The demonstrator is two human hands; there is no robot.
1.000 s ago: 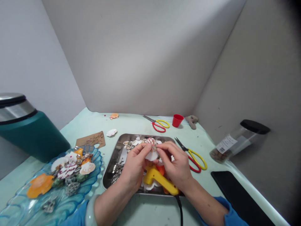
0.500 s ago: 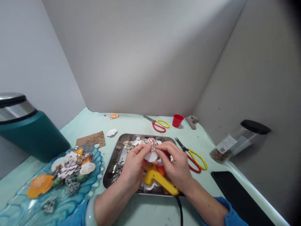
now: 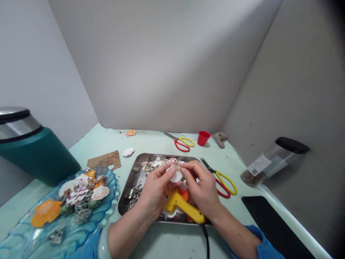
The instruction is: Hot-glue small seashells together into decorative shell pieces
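A white scallop shell (image 3: 176, 175) is pinched between the fingertips of my left hand (image 3: 156, 189) and my right hand (image 3: 202, 187), just above the metal tray (image 3: 124, 201). Both hands are closed on its upper edge, where a small thin piece shows too little to name. Beneath my hands a yellow glue gun (image 3: 185, 207) lies across the tray, its black cord running off the near side. Small shells (image 3: 155, 163) fill the far part of the tray, and silvery metal bits (image 3: 134, 196) lie in its left part.
To the left are a blue scalloped dish (image 3: 93, 221) of shells, a green bottle (image 3: 45, 154) and a brown card (image 3: 105, 160). Scissors (image 3: 219, 178) lie right of the tray, with another pair (image 3: 180, 141) behind. A red cup (image 3: 203, 138), a clear jar (image 3: 272, 163) and a black phone-like slab (image 3: 272, 223) are around.
The shell has been raised and tilted a little between my fingers, and my fingertips have closed in over its upper edge. The things on the table stay put.
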